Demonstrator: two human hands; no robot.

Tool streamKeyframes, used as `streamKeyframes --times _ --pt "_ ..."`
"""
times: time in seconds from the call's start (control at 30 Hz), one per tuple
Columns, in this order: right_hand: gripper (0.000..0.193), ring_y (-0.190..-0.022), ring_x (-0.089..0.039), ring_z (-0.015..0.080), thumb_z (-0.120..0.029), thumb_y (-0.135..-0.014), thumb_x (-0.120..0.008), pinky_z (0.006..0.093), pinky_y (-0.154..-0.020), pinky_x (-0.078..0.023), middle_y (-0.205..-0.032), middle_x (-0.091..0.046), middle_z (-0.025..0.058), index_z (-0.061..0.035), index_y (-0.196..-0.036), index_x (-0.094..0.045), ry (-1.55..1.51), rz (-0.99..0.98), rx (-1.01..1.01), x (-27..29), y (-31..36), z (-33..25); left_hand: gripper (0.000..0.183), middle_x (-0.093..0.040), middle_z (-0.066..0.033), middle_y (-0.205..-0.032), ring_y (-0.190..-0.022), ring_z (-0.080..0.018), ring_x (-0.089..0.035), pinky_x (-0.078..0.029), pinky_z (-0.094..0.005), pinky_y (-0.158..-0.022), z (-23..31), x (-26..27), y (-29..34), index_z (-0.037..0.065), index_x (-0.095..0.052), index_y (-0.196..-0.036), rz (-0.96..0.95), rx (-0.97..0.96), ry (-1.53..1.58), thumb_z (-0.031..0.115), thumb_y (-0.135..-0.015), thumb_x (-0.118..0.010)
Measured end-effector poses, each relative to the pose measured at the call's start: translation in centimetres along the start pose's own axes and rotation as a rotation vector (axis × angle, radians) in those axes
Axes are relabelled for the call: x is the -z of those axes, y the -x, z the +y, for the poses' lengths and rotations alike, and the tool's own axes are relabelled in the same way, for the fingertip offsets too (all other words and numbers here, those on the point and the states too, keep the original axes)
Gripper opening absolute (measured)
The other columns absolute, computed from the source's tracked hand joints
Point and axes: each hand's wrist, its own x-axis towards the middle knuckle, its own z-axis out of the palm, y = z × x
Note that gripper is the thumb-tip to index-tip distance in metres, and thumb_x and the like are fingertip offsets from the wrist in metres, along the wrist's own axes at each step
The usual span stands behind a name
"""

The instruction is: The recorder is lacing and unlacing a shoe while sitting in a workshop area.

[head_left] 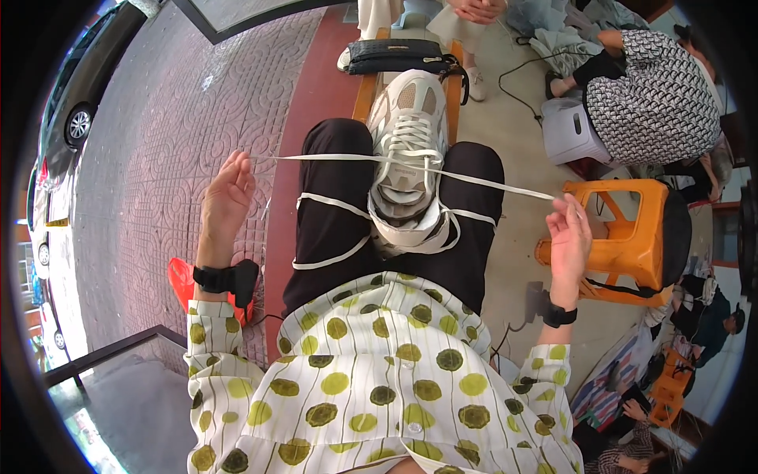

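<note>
A white and beige sneaker point(407, 110) sits between my knees, its toe pointing away from me. A flat white shoelace point(335, 157) is pulled nearly straight across the sneaker's tongue. At the left, my left hand point(227, 196) pinches one stretch of it in its fingertips. Out to the right, my right hand point(568, 235) is closed at the fingertips on the other stretch. The lace is threaded in crossing rows nearer the toe. More loose white lace hangs in curves over both my black-trousered thighs.
A black zipped pouch point(395, 57) lies on a wooden-framed seat point(364, 99) beyond the toe. An orange stool point(616, 237) stands at my right. Glass-panelled frames point(118, 355) and a red bag point(181, 278) are at the left. Other people sit ahead and to the right.
</note>
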Motion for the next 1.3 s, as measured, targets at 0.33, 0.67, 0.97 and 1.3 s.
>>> streamKeyframes --times 0.33,0.67,0.97,1.3 --pt "0.014 -0.077 -0.065 0.0260 -0.010 -0.092 -0.061 0.0335 -0.069 -0.052 -0.121 -0.061 0.0151 0.0021 -0.096 -0.066 0.806 -0.706 0.385 -15.3 -1.5 2.2 0.005 -0.056 -0.0113 -0.133 -0.118 -0.0297 -0.056 -0.049 -0.0386 -0.092 -9.3 -11.4 -0.8 0.004 -0.068 -0.086 -1.124 -0.889 -1.453 0.005 -0.084 -0.064" --pt "0.010 -0.088 -0.063 0.0365 -0.009 -0.089 -0.063 0.0418 -0.075 -0.051 -0.101 -0.064 0.0136 -0.0014 -0.096 -0.064 0.921 -0.879 0.520 -15.7 -0.8 3.8 0.006 -0.060 -0.0054 -0.125 -0.114 -0.0253 -0.057 -0.045 -0.0403 -0.096 -11.0 -10.3 0.1 0.007 -0.068 -0.089 -1.187 -1.180 -1.613 0.010 -0.083 -0.066" --pt "0.009 -0.082 -0.065 0.0246 -0.006 -0.084 -0.066 0.0363 -0.073 -0.048 -0.083 -0.069 0.0082 -0.0050 -0.091 -0.070 1.096 -0.986 0.831 -14.7 -1.0 1.7 0.014 -0.066 -0.0096 -0.089 -0.082 -0.0303 -0.062 -0.049 -0.0365 -0.077 -8.2 -11.4 1.6 0.001 -0.067 -0.095 -1.026 -0.674 -1.360 -0.001 -0.082 -0.063" --pt "0.004 -0.080 -0.063 0.0280 -0.008 -0.084 -0.066 0.0379 -0.074 -0.043 -0.076 -0.067 0.0108 -0.0059 -0.082 -0.064 1.187 -0.599 0.766 -16.2 -3.4 3.7 0.009 -0.065 -0.0028 -0.092 -0.102 -0.0194 -0.061 -0.038 -0.0411 -0.104 -11.3 -12.1 -0.2 0.009 -0.068 -0.088 -1.040 -1.484 -1.743 0.011 -0.081 -0.063"
